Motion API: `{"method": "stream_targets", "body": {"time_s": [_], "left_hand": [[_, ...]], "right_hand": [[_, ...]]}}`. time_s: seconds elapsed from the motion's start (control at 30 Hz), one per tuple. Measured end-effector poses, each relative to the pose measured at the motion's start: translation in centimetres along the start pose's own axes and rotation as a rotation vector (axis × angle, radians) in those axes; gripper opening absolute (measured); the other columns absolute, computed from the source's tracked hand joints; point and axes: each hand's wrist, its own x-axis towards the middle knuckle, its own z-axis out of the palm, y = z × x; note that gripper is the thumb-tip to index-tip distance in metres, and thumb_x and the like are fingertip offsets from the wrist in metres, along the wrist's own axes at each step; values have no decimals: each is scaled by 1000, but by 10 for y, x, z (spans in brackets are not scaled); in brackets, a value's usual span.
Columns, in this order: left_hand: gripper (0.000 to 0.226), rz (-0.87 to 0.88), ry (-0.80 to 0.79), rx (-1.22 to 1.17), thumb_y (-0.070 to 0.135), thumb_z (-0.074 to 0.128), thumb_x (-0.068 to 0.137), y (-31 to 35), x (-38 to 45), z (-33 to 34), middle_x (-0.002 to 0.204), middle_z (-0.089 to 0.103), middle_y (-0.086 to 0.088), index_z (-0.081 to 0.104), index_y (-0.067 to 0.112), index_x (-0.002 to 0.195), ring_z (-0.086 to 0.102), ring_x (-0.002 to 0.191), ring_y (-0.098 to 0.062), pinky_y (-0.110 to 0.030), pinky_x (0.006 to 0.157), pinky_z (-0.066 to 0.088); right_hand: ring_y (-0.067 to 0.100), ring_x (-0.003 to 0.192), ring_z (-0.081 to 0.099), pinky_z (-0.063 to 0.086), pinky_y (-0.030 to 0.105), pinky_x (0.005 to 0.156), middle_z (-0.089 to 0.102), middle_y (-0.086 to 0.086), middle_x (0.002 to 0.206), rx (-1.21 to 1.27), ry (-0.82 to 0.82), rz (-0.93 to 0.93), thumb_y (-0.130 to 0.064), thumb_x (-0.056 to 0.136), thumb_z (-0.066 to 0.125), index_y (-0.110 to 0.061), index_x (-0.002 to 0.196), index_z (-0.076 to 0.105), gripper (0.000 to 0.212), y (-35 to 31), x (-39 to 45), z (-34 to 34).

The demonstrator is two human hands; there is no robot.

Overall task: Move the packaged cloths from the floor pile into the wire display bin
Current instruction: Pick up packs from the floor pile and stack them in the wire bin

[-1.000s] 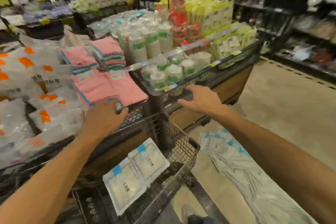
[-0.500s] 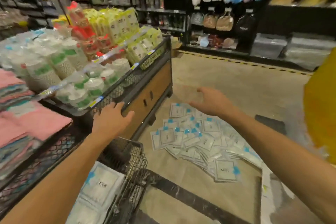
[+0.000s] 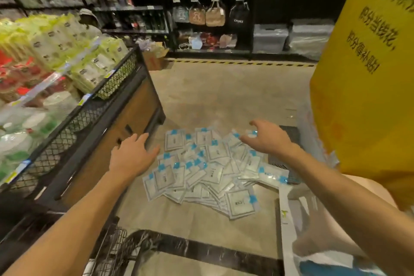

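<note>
Head view showed the display stand (image 3: pixel 125 105) at left, the left hand (image 3: pixel 132 157) beside it with fingers spread and empty, then the pile of packaged cloths (image 3: pixel 208 170) on the floor (image 3: pixel 224 96), and the right hand (image 3: pixel 266 139) over its far edge, fingers loosely apart, holding nothing. The glossy overlapping packs would likely slide apart if scooped carelessly, spilling before reaching the wire bin (image 3: pixel 112 251) below.
</note>
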Motion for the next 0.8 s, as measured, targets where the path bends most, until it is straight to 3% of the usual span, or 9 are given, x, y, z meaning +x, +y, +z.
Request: {"method": "stream_targets", "body": {"time_s": [0.23, 0.4, 0.63, 0.8], "left_hand": [[71, 102, -93, 47, 67, 38, 98, 50, 60, 33, 159, 41, -5, 34, 27, 157, 41, 144, -29, -54, 115, 36], [72, 153, -168, 51, 65, 39, 97, 53, 125, 57, 157, 43, -2, 34, 27, 157, 43, 142, -28, -58, 114, 36], [75, 182, -269, 25, 67, 35, 98, 9, 229, 89, 163, 35, -4, 28, 27, 160, 37, 146, -29, -54, 115, 35], [69, 156, -319, -9, 59, 39, 101, -54, 285, 114, 159, 40, -5, 27, 26, 160, 41, 142, -30, -52, 114, 36]], "right_hand": [[34, 125, 59, 53, 50, 99, 59, 8, 143, 37, -42, 164, -74, 87, 57, -23, 149, 46, 81, 59, 30, 10], [32, 130, 57, 53, 49, 100, 55, 6, 149, 41, -87, 280, -74, 88, 54, -23, 154, 41, 84, 70, 59, 25], [33, 118, 63, 56, 49, 94, 63, 11, 136, 32, -97, 394, -72, 89, 58, -18, 144, 48, 78, 36, 119, 53], [34, 130, 56, 51, 49, 102, 56, 10, 147, 27, -135, 429, -68, 90, 60, -21, 152, 42, 80, -19, 174, 83]]}}
